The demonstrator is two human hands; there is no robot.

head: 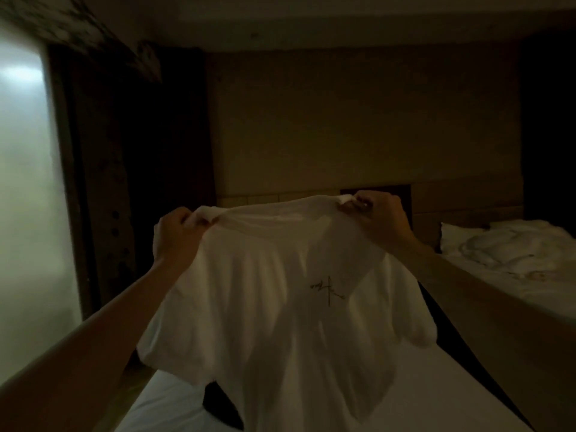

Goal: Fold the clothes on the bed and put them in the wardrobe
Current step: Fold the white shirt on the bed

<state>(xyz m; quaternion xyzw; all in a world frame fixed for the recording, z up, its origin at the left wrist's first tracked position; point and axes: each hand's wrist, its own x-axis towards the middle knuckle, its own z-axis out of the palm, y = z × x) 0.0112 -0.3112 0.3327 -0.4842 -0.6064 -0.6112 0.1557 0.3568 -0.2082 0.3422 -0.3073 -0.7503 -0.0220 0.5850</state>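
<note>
Holding a white T-shirt up over the bed

Head view: a white T-shirt (274, 294) is held up in the air by both hands, stretched between them at the shoulders. The left hand (177, 235) is curled around bunched cloth at the left shoulder seam, fingers closed on the fabric. The right hand (378, 218) is pinching the right shoulder, thumb and fingers gathered on a small fold. Both forearms are extended forward from the lower corners of the frame. The shirt is hung facing the camera, collar edge at the top, sleeves drooping to either side, hem dropping toward the bed (420, 391) below. A small dark scribbled print (327, 291) is seen on the chest. The bed is covered with a white sheet; a dark garment (218, 403) is lying on it, partly hidden behind the shirt's lower left edge. A second bed (514, 260) with rumpled white bedding is seen to the right, apart from the first, a dark gap between them. A bright frosted panel (28, 182) is seen at far left, a dark frame beside it. The room is dim and detail is blurred.
</note>
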